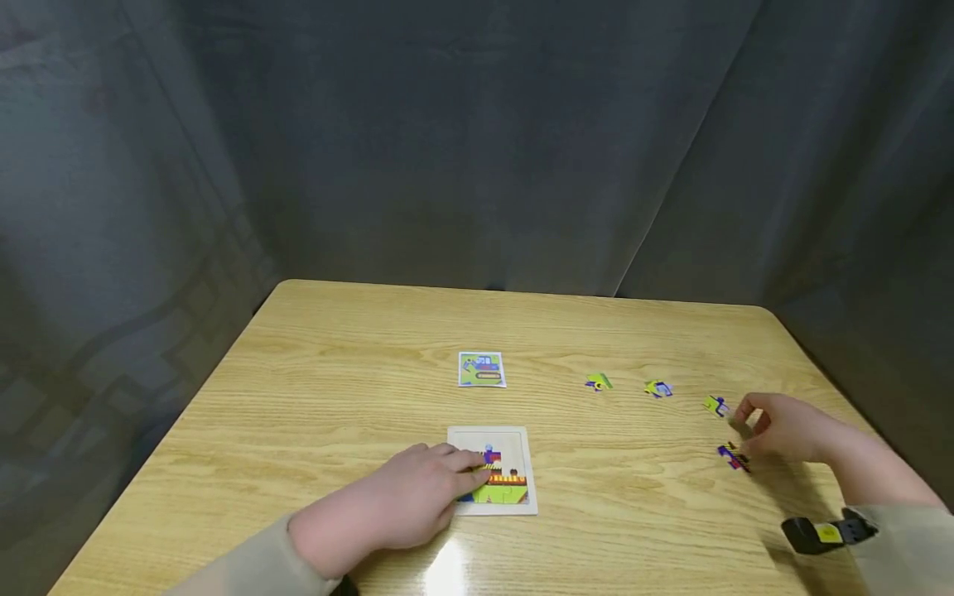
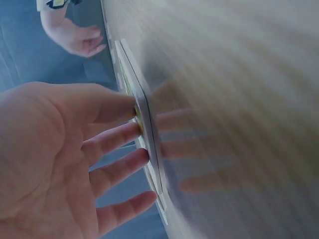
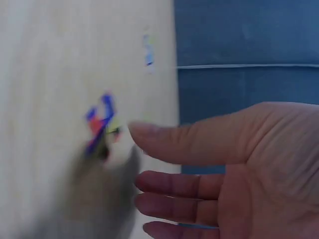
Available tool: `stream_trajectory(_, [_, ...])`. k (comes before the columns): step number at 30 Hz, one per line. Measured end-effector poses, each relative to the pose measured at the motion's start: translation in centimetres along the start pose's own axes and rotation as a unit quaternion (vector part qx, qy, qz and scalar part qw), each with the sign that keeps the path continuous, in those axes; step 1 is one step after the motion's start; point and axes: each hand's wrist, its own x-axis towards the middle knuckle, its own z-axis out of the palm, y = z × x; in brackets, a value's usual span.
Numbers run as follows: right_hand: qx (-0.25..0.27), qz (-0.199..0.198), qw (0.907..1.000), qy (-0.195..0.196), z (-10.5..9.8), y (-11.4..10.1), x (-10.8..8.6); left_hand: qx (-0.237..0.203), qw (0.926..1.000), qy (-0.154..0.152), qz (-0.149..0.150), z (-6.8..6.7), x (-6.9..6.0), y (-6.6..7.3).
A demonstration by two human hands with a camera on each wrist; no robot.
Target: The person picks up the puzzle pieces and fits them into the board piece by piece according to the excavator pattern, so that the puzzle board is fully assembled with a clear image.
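Observation:
A jigsaw puzzle in a white frame, partly filled with printed pieces, lies near the table's front. My left hand rests on its left side, fingertips touching the pieces and hiding some of them; the left wrist view shows those fingers extended at the frame's edge. Over on the right, my right hand hovers just above a purple, red and black puzzle piece. A gap separates its thumb from the fingers in the right wrist view, and nothing is seen between them. That piece looks blurred there.
Close to the right hand is a green and purple piece. Farther left lie two more loose pieces, one green and white, the other green and yellow. A small picture card lies behind the frame. Dark curtains surround the wooden table.

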Motion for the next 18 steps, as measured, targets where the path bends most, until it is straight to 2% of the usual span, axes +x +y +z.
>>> stream_trajectory(6, [0.034, -0.031, 0.9989, 0.005, 2.0, 1.2, 0.0, 0.006, 0.9999, -0.01, -0.002, -0.2, 1.0, -0.5])
stream_trajectory(13, [0.064, -0.06, 0.9962, 0.005, 2.7, 0.9, -0.1, -0.012, 0.9996, -0.024, -0.013, -0.5, 1.2, -0.5])
stream_trajectory(15, [0.092, -0.061, 0.9939, -0.002, 2.8, 0.6, -0.1, -0.012, 0.9995, -0.025, -0.013, -0.5, 1.2, -0.5])
stream_trajectory(18, [0.157, -0.072, 0.985, -0.011, 2.9, -0.2, 0.3, -0.01, 0.9996, -0.026, -0.011, -0.6, 1.2, -0.5])
